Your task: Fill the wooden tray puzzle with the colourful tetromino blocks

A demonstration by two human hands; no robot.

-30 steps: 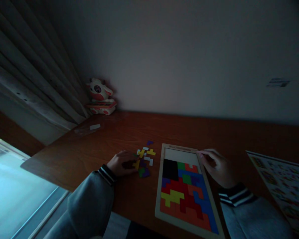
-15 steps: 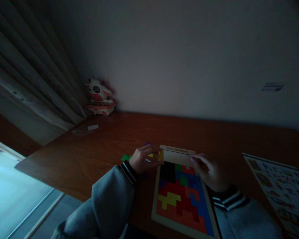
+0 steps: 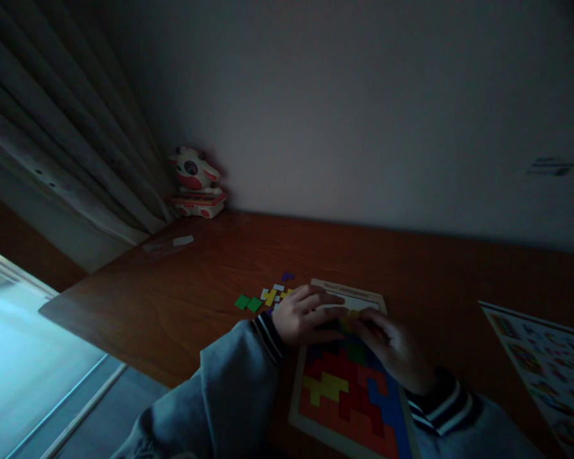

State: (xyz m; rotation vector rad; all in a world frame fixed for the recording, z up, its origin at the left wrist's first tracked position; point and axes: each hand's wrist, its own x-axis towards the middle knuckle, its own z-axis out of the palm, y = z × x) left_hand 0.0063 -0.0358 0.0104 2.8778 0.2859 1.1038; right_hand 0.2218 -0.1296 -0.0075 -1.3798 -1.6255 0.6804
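Both hands are over the far half of the puzzle board (image 3: 349,408), which lies flat on the wooden table (image 3: 172,299) at the near edge, right of centre. The left hand (image 3: 302,315) lies across the board's far left part, fingers (image 3: 326,298) stretched out towards the right. The right hand (image 3: 387,344) comes in from the right, its fingertips meeting the left hand's over the board. Between them sits a small yellow piece (image 3: 351,313), pinched or pressed there; in this dim light I cannot tell which hand actually grips it, nor how tightly either one is closed.

The near half of the board is packed with coloured pieces: red, orange, blue and a yellow one (image 3: 328,386). Just left of the left hand lie the loose pieces (image 3: 272,294) on the table, with a green piece (image 3: 247,303) at their left end and a purple piece (image 3: 287,276) at the far end.

Far left, against the wall, stands a cow toy (image 3: 195,182) beside the curtain (image 3: 52,140). At the right edge lies a printed sheet (image 3: 545,363).
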